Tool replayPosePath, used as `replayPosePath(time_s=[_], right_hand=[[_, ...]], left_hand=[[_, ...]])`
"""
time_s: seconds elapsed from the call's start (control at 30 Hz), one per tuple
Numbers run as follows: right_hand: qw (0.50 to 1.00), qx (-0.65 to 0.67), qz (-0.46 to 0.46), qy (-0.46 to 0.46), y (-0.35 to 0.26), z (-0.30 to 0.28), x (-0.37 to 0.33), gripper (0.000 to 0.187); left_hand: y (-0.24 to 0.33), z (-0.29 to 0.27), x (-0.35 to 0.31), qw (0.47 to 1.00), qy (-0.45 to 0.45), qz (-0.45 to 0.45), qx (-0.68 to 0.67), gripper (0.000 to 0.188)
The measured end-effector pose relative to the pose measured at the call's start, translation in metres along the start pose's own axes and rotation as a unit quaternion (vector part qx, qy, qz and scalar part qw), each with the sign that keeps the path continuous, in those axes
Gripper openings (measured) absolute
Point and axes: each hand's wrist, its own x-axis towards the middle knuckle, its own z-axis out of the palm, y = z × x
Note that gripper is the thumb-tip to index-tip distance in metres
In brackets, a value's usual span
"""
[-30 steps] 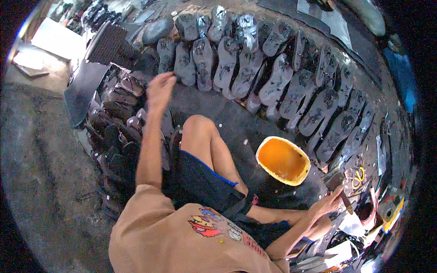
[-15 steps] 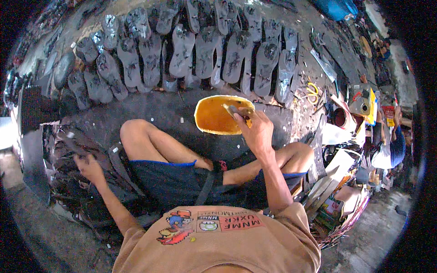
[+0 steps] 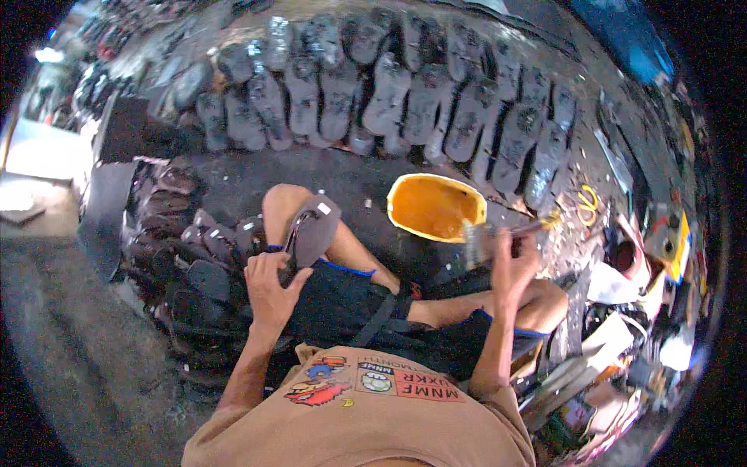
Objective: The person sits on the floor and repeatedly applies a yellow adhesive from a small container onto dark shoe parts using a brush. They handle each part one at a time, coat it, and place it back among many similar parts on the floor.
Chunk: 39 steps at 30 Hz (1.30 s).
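Observation:
My left hand is closed on the near end of a dark grey sandal with a small white patch at its far end, raised above my left knee. A brush with pale bristles is in my closed right hand. Its bristles point left, by the near right rim of a cut-open yellow tub. Amber liquid, perhaps glue, lies inside the tub. Beside my left thigh is a pile of similar dark footwear pieces, several with white patches.
Rows of dark soles line the floor beyond the tub. Yellow-handled scissors lie to the right, near a yellow box and scattered scraps. A dark sheet covers the floor in front of my legs.
My left hand has come up from the pile with a sandal. My right hand has drawn the brush out of the tub toward the right. The view has shifted left.

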Motion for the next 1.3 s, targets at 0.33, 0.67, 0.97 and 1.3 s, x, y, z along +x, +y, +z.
replayPosePath(time_s=[0.33, 0.67, 0.97, 1.3], right_hand=[[0.908, 0.380, 0.165, 0.064, 0.005, -0.023, 0.022, 0.030], [0.885, 0.418, 0.205, -0.036, -0.023, 0.017, 0.023, 0.027], [0.967, 0.163, -0.194, -0.019, -0.147, 0.068, 0.001, 0.024], [0.973, 0.206, -0.102, 0.007, -0.155, 0.044, -0.008, 0.029]], left_hand=[[-0.002, 0.011, -0.005, 0.997, -0.029, 0.044, -0.065, 0.029], [0.080, 0.037, 0.037, 0.556, -0.074, -0.176, -0.809, 0.064], [0.129, 0.015, 0.034, 0.603, -0.102, -0.107, -0.784, 0.066], [0.128, 0.024, 0.027, 0.577, -0.138, -0.111, -0.797, 0.063]])
